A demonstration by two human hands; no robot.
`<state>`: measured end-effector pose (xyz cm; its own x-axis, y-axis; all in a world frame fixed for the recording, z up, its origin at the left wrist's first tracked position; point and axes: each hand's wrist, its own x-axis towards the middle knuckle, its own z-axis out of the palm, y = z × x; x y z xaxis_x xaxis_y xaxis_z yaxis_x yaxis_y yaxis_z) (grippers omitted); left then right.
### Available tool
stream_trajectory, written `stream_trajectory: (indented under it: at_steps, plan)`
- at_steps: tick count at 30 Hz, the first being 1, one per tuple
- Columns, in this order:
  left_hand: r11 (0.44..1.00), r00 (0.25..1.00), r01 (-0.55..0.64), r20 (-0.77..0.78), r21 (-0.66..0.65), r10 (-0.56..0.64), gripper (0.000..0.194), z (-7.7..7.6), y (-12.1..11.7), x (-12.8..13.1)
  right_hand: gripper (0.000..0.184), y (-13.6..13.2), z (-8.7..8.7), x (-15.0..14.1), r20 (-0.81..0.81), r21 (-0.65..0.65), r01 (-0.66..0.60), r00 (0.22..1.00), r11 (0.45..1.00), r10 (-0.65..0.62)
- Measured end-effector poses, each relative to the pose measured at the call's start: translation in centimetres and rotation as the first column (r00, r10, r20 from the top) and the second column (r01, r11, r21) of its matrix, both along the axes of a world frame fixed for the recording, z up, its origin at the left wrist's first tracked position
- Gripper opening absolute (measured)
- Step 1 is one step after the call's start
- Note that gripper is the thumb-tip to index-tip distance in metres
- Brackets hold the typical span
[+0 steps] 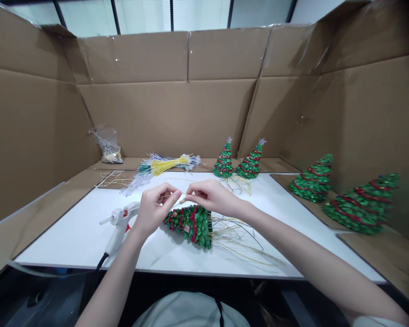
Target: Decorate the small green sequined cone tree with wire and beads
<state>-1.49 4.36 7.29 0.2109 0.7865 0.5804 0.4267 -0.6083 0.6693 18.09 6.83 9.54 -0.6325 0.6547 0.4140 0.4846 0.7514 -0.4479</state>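
Observation:
My left hand [157, 206] and my right hand [211, 196] meet above the white board, fingertips pinched. Between them runs a thin yellow wire [174, 194], gripped at both sides. A small gold-coloured piece [182, 201] shows just under my right fingertips; its kind is too small to make out. Right below my hands a small green Christmas tree [191, 227] with red garland lies on its side, tip to the left. Long loose yellow and dark wires [238, 236] trail rightward from its base. Left of my left hand is a white glue gun [117, 227], partly covered by my wrist.
At the back lies a bundle of yellow, green and silver stems [168, 164], with a clear plastic bag [109, 147] to its left. Two star-topped trees [223, 161] stand behind; two starless trees [363, 204] are at right. Cardboard walls [167, 113] enclose the white board [71, 234].

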Motion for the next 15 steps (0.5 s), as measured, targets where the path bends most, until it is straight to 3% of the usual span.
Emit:
stream_trajectory:
  at_steps: [6,15]
  plan:
    - [0.997,0.997,0.075,-0.006,-0.031,-0.075,0.023,0.27,-0.08,0.47,0.025,-0.33,0.06,-0.22,0.038,0.128,0.024,0.999,0.991,-0.029]
    - [0.995,0.997,0.053,-0.048,-0.088,-0.058,0.033,0.37,-0.26,0.73,0.024,-0.44,0.29,-0.02,0.19,0.301,-0.016,0.981,0.954,-0.044]
